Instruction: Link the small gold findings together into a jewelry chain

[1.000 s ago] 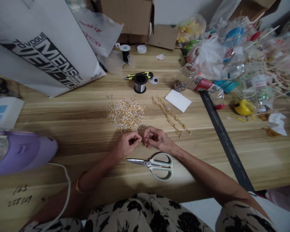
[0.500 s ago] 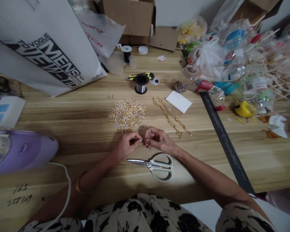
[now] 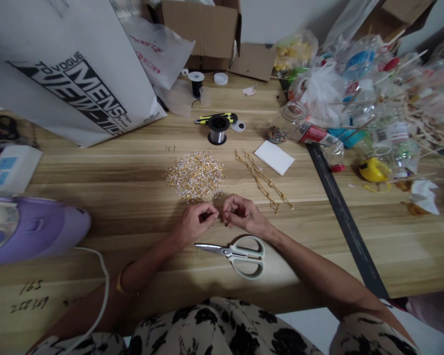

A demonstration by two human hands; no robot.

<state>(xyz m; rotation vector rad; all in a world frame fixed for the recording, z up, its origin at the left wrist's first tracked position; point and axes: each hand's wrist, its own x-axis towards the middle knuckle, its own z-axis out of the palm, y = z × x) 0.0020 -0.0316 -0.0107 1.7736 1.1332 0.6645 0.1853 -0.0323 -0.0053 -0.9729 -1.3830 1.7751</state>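
Note:
Both hands meet just in front of a heap of small gold and clear beads point(image 3: 196, 176). My left hand point(image 3: 197, 222) is closed in a pinch; what sits between its fingertips is too small to name. Close beside it, my right hand point(image 3: 246, 215) also pinches, and its tips hide whatever they hold. Below the hands lie scissors point(image 3: 229, 254) with pale handles, their blades pointing left. To the right of the heap, gold beaded chains point(image 3: 262, 182) rest on the wooden table point(image 3: 140, 177).
A spool of fine wire point(image 3: 217, 132) stands behind the beads, with a yellow-black cutter point(image 3: 207, 118) behind it. A folded white paper point(image 3: 274, 157) and a jar point(image 3: 288, 118) are at right. A purple iron-like appliance point(image 3: 52, 229) and its white cord point(image 3: 105, 281) are at left.
The view has shifted very slightly. Both hands keep their pinching pose in almost the same place, with no clear movement of the things around them.

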